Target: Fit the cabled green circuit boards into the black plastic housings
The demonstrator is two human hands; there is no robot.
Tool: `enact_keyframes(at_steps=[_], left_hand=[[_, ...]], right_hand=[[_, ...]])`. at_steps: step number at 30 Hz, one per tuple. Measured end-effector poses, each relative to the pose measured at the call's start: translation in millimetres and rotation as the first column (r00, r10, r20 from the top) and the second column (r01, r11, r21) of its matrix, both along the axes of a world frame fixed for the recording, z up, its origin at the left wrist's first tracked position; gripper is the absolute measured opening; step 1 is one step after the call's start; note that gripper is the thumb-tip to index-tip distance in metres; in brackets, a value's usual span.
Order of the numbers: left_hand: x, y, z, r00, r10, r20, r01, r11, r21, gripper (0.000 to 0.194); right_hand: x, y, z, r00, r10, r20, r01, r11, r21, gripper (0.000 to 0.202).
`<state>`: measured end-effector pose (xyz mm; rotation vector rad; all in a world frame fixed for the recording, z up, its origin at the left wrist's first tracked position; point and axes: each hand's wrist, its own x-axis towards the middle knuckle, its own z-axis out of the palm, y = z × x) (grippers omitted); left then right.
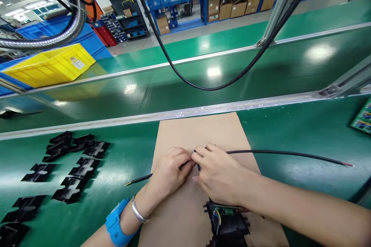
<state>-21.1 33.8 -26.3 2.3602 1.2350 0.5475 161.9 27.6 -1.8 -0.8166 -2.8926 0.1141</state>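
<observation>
Black cable (290, 153) extends both sides of hands' pinching fingers (184, 159), above cardboard (199, 131).

My green tabletop (124, 208) carries a brown cardboard sheet (176, 220) in front of me, its far edge close to the metal rail. On the sheet, near my body, lies a black housing (230, 225) with coloured wires. To my left, black plastic pieces (84, 166) lie scattered, some touching or overlapping; a green circuit board (364, 117) lies far right.

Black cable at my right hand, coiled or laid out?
Laid out: the black cable runs from the right hand in a shallow curve to its red end.
</observation>
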Motion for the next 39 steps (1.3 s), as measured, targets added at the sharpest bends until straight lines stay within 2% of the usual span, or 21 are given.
enact_keyframes(at_steps=[4, 7, 10, 13, 15, 16, 20, 22, 23, 25, 26, 27, 28, 29, 31, 34, 37, 39], left_hand=[[-2, -1, 3.6, 0.999, -0.015, -0.028, 0.015, 1.000, 0.017, 0.011], [-11, -9, 12.7, 0.998, -0.003, -0.061, 0.005, 0.999, 0.045, 0.014], [-25, -20, 17.1, 0.988, 0.046, -0.148, -0.035, 0.997, 0.075, 0.011], [-34, -19, 19.3, 0.969, 0.071, -0.236, -0.050, 0.995, 0.092, 0.005], [-35, 2, 25.8, 0.966, 0.084, -0.246, -0.059, 0.992, 0.108, 0.009], [-33, 19, 31.4, 0.964, 0.101, -0.246, -0.071, 0.989, 0.127, 0.009], [-16, 102, 63.0, 0.945, 0.247, -0.214, -0.184, 0.944, 0.275, 0.011], [-3, 121, 74.4, 0.936, 0.299, -0.184, -0.226, 0.915, 0.333, 0.024], [3, 118, 76.7, 0.937, 0.303, -0.177, -0.228, 0.909, 0.349, 0.032], [15, 87, 75.0, 0.956, 0.237, -0.175, -0.179, 0.939, 0.293, 0.038], [20, 62, 71.9, 0.971, 0.160, -0.180, -0.118, 0.967, 0.225, 0.034], [25, 35, 68.2, 0.990, 0.048, -0.136, -0.042, 0.998, 0.047, 0.029], [30, 8, 64.4, 0.994, -0.036, -0.101, 0.024, 0.993, -0.116, 0.028], [34, -17, 60.7, 0.995, -0.066, -0.078, 0.048, 0.976, -0.213, 0.030], [40, -54, 54.8, 0.997, -0.044, -0.059, 0.025, 0.954, -0.298, 0.030], [47, -73, 51.3, 0.999, 0.017, -0.044, -0.029, 0.953, -0.301, 0.010], [50, -71, 54.4, 0.998, 0.064, -0.002, -0.062, 0.965, -0.254, 0.012], [52, -69, 56.1, 0.995, 0.099, 0.024, -0.091, 0.968, -0.232, 0.015]], right_hand=[[8, 16, 16.6, 0.999, -0.031, -0.012, 0.029, 0.994, -0.108, 0.031], [48, 18, 27.3, 0.986, -0.131, -0.106, 0.109, 0.976, -0.188, 0.027], [111, 4, 15.1, 0.945, -0.290, -0.154, 0.245, 0.935, -0.256, 0.038], [164, -2, -7.5, 0.893, -0.438, -0.100, 0.399, 0.876, -0.270, 0.020], [180, 13, -9.5, 0.865, -0.489, -0.110, 0.449, 0.854, -0.263, 0.020], [183, 27, -4.0, 0.851, -0.509, -0.133, 0.470, 0.849, -0.240, 0.019], [174, 108, 48.1, 0.800, -0.545, -0.250, 0.542, 0.836, -0.088, 0.017], [162, 127, 70.8, 0.784, -0.548, -0.293, 0.557, 0.829, -0.060, 0.023], [154, 124, 76.3, 0.786, -0.539, -0.302, 0.548, 0.834, -0.060, 0.027], [135, 92, 74.3, 0.831, -0.482, -0.279, 0.471, 0.875, -0.108, 0.024], [125, 67, 68.0, 0.874, -0.418, -0.246, 0.383, 0.906, -0.179, 0.017], [115, 38, 59.7, 0.924, -0.325, -0.201, 0.266, 0.924, -0.273, 0.011], [106, 10, 50.4, 0.945, -0.275, -0.177, 0.203, 0.918, -0.340, 0.010], [98, -15, 41.2, 0.950, -0.275, -0.145, 0.190, 0.882, -0.431, 0.010], [88, -51, 26.7, 0.947, -0.299, -0.120, 0.210, 0.855, -0.474, 0.005], [84, -64, 20.7, 0.905, -0.400, -0.147, 0.289, 0.830, -0.478, 0.011], [82, -56, 30.1, 0.871, -0.465, -0.157, 0.336, 0.798, -0.500, 0.010], [76, -55, 36.6, 0.862, -0.485, -0.149, 0.386, 0.817, -0.427, 0.010]])
